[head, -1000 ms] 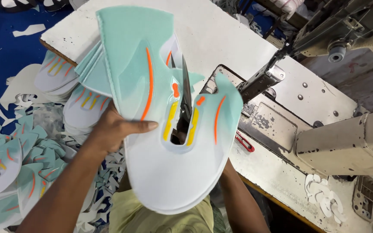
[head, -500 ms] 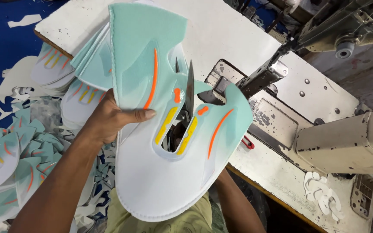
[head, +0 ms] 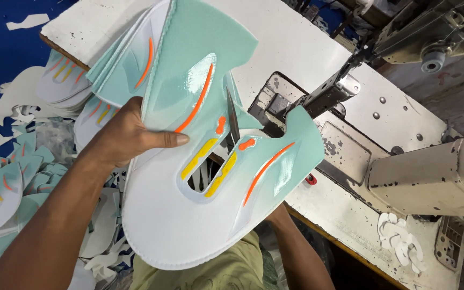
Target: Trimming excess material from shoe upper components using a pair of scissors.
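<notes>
Across the top of the frame, a white surface [head: 296,43]; at right, a grey sewing machine [head: 420,172]. Held up at centre, a mint-and-white shoe upper panel [head: 189,231] with orange and yellow stripes. At upper left, stacked panels [head: 65,80]; at lower left, offcuts [head: 6,177]. Left hand [head: 130,139] clamped on the panel's left edge, fingers pinching it. Scissors [head: 232,121] poking through the centre cut-out. Right hand hidden beneath the panel; impossible to tell its grip. Seemingly mid-trim around the opening; next, best to keep the panel taut and the thumb clear of the blades.
</notes>
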